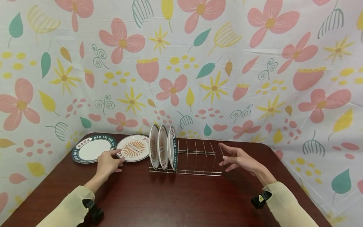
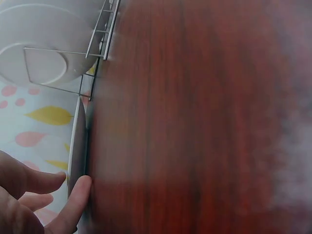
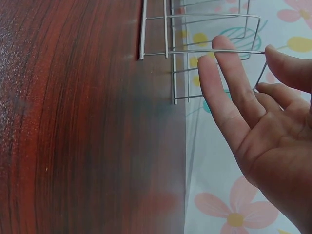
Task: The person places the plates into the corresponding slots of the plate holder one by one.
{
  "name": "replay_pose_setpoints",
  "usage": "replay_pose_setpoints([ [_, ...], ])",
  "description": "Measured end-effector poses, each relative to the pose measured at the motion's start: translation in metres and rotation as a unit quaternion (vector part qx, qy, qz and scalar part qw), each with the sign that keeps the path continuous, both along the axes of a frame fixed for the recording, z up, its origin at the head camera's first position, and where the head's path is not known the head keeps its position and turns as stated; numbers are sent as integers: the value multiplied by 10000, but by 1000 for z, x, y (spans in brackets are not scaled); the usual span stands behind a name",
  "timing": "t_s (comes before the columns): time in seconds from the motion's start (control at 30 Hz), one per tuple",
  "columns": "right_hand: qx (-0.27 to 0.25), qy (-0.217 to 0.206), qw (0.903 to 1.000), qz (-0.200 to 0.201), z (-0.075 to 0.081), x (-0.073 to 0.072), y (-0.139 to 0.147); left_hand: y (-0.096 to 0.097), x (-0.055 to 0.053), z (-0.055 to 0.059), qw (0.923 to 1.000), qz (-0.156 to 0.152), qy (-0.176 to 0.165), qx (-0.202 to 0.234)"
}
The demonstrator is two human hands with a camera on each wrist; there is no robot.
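My left hand is at the near left rim of a white plate with an orange sunburst pattern. In the left wrist view this plate shows edge-on, its rim pinched between thumb and fingers. At the right end of a wire dish rack, my right hand holds the end wire. Its thumb and one finger touch that wire's two corners in the right wrist view, while other fingers reach past the side. Three plates stand upright in the rack's left slots.
A white plate with a dark green lettered rim lies flat at the far left, close beside the patterned one. Everything rests on a dark red-brown wooden table. A flower-print cloth hangs behind the table's back edge.
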State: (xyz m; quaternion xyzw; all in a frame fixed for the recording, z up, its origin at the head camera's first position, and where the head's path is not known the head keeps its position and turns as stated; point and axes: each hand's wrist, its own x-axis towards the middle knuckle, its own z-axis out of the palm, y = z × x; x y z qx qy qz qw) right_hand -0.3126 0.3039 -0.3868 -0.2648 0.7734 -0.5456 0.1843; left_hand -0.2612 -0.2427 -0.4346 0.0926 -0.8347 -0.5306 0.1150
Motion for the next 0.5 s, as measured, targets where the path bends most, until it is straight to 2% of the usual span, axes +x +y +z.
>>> replay_pose_setpoints([
  [0.23, 13, 2, 10000, 9, 1, 1, -1, -1, -5, -3, 9999, -1, -70, 135],
  [0.5, 86, -10, 9999, -59, 1, 0, 0, -4, -4, 2, 9990, 7, -254, 373],
])
